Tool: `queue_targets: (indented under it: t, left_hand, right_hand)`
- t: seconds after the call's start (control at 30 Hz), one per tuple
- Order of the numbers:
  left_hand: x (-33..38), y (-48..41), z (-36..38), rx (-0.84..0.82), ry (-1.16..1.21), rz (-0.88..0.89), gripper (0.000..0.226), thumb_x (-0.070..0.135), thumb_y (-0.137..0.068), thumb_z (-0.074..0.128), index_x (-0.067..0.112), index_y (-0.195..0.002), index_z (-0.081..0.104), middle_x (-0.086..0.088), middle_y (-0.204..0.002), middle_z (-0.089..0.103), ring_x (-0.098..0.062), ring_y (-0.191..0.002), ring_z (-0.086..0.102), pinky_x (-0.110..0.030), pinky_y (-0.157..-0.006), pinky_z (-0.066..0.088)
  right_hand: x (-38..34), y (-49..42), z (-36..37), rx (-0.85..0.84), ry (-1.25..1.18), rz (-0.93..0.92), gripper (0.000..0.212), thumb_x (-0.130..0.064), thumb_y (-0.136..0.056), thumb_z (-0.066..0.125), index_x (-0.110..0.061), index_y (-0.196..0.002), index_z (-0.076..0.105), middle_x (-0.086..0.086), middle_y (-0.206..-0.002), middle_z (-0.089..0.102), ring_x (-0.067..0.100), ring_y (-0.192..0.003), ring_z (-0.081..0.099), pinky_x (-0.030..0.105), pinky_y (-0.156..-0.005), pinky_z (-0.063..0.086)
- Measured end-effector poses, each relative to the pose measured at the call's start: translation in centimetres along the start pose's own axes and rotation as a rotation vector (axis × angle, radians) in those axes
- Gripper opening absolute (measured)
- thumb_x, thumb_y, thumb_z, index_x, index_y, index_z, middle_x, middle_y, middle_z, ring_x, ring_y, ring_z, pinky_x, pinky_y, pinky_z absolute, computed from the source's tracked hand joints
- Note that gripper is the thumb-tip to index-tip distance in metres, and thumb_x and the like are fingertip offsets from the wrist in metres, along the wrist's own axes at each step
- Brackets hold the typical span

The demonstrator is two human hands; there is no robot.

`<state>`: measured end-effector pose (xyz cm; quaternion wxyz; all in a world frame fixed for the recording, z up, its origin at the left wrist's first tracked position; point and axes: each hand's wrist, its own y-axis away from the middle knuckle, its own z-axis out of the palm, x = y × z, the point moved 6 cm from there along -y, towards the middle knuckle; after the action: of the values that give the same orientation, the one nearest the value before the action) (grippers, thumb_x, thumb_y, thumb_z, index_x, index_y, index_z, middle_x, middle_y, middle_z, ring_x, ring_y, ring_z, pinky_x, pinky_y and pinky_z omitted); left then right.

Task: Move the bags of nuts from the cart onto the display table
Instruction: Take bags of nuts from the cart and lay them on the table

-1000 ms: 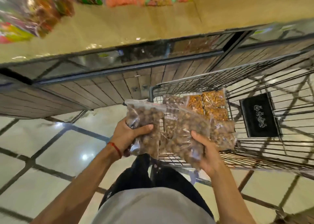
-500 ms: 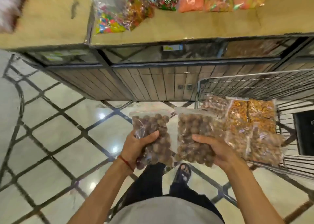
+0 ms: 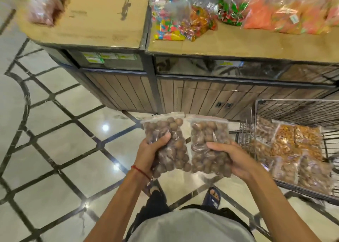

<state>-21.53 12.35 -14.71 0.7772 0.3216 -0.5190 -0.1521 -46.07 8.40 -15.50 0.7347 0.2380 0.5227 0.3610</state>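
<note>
My left hand [image 3: 149, 153] grips a clear bag of round brown nuts [image 3: 169, 131], thumb across its front. Beside it, my right hand [image 3: 236, 160] grips a second bag of the same nuts [image 3: 207, 131]. Both bags are held side by side over the floor, in front of the display table [image 3: 229, 45]. The wire cart [image 3: 293, 109] stands to the right and holds several more bags of nuts [image 3: 293, 150], some brown, some orange.
The table top is lined with cardboard; bags of colourful sweets [image 3: 183, 21] and orange snacks [image 3: 275, 15] lie along its back. A second cardboard-topped unit [image 3: 95, 17] adjoins on the left. Tiled floor spreads to the left. My feet are below the bags.
Both hands lifted the two bags out of the cart and carried them left, away from it. The view swung left and up, bringing the table top into sight.
</note>
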Motion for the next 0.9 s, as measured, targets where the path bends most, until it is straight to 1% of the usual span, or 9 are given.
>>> queue_targets:
  t: [0.13, 0.2, 0.27, 0.33, 0.57, 0.67, 0.73, 0.8, 0.9]
  left_hand:
    - [4.2, -1.7, -6.7, -0.009, 0.008, -0.007, 0.056, 0.027, -0.079, 0.086, 0.005, -0.127, 0.067, -0.022, -0.118, 0.074, -0.042, -0.110, 0.072, -0.058, -0.097, 0.057]
    - [6.6, -2.6, -9.9, -0.002, -0.001, 0.012, 0.052, 0.022, -0.080, 0.086, 0.005, -0.126, 0.068, -0.022, -0.117, 0.075, -0.037, -0.103, 0.074, -0.049, -0.087, 0.061]
    - [8.8, -3.4, -12.5, 0.002, -0.008, 0.021, 0.054, 0.020, -0.076, 0.087, 0.002, -0.124, 0.069, -0.022, -0.113, 0.076, -0.033, -0.096, 0.076, -0.041, -0.077, 0.062]
    - [11.0, -4.5, -14.5, 0.011, -0.005, 0.021, 0.057, 0.021, -0.072, 0.090, 0.002, -0.122, 0.069, -0.021, -0.110, 0.077, -0.033, -0.093, 0.076, -0.042, -0.079, 0.062]
    - [19.1, -10.2, -18.0, 0.025, -0.030, 0.083, 0.059, 0.017, -0.069, 0.090, 0.004, -0.123, 0.069, -0.020, -0.112, 0.076, -0.037, -0.101, 0.074, -0.046, -0.089, 0.060]
    - [23.1, -13.9, -18.6, 0.053, -0.026, 0.124, 0.070, 0.021, -0.060, 0.094, 0.003, -0.124, 0.069, -0.020, -0.114, 0.076, -0.038, -0.103, 0.074, -0.046, -0.088, 0.060]
    - [25.9, -16.6, -18.7, 0.066, -0.027, 0.142, 0.080, 0.026, -0.054, 0.094, -0.001, -0.124, 0.068, -0.023, -0.114, 0.075, -0.037, -0.098, 0.075, -0.042, -0.080, 0.061]
    - [29.0, -19.4, -18.5, 0.067, -0.045, 0.154, 0.074, 0.023, -0.057, 0.093, -0.004, -0.121, 0.068, -0.025, -0.109, 0.076, -0.033, -0.087, 0.076, -0.035, -0.070, 0.060]
    - [33.8, -23.2, -18.0, 0.082, -0.073, 0.154, 0.060, 0.015, -0.066, 0.092, -0.005, -0.118, 0.068, -0.025, -0.105, 0.076, -0.030, -0.080, 0.076, -0.032, -0.063, 0.060]
  right_hand:
    - [0.0, -2.8, 6.9, -0.030, -0.032, -0.028, 0.070, -0.005, -0.074, 0.091, -0.002, -0.138, 0.062, 0.025, -0.121, 0.076, 0.040, -0.102, 0.077, 0.053, -0.088, 0.065]
    - [-0.5, -4.0, 10.5, -0.053, -0.022, -0.037, 0.075, -0.011, -0.069, 0.092, -0.005, -0.137, 0.063, 0.025, -0.126, 0.074, 0.041, -0.110, 0.075, 0.054, -0.096, 0.061]
    - [-1.2, -5.3, 13.7, -0.064, 0.014, -0.069, 0.059, -0.009, -0.077, 0.089, -0.008, -0.131, 0.065, 0.023, -0.124, 0.075, 0.038, -0.108, 0.076, 0.053, -0.097, 0.059]
    - [-2.0, -6.7, 16.1, -0.040, 0.041, -0.080, 0.051, -0.007, -0.083, 0.082, -0.008, -0.131, 0.065, 0.022, -0.123, 0.076, 0.036, -0.105, 0.077, 0.051, -0.093, 0.061]
    - [-7.8, -13.6, 22.3, -0.082, 0.095, -0.128, 0.064, -0.017, -0.077, 0.089, 0.005, -0.133, 0.065, 0.021, -0.113, 0.077, 0.035, -0.095, 0.077, 0.039, -0.077, 0.065]
    - [-11.5, -17.4, 24.1, -0.070, 0.098, -0.145, 0.063, -0.020, -0.075, 0.090, 0.001, -0.130, 0.068, 0.020, -0.114, 0.078, 0.036, -0.097, 0.076, 0.043, -0.085, 0.063]
    - [-14.3, -20.0, 25.6, -0.047, 0.091, -0.165, 0.076, -0.025, -0.068, 0.095, -0.002, -0.134, 0.065, 0.020, -0.119, 0.077, 0.038, -0.103, 0.076, 0.046, -0.092, 0.062]
    - [-17.4, -22.3, 27.4, -0.042, 0.109, -0.176, 0.084, -0.028, -0.060, 0.099, -0.002, -0.133, 0.066, 0.020, -0.119, 0.078, 0.041, -0.109, 0.075, 0.052, -0.100, 0.058]
    - [-21.7, -25.8, 29.3, -0.031, 0.106, -0.169, 0.046, -0.014, -0.065, 0.096, -0.011, -0.107, 0.075, 0.015, -0.103, 0.082, 0.041, -0.098, 0.075, 0.055, -0.102, 0.054]
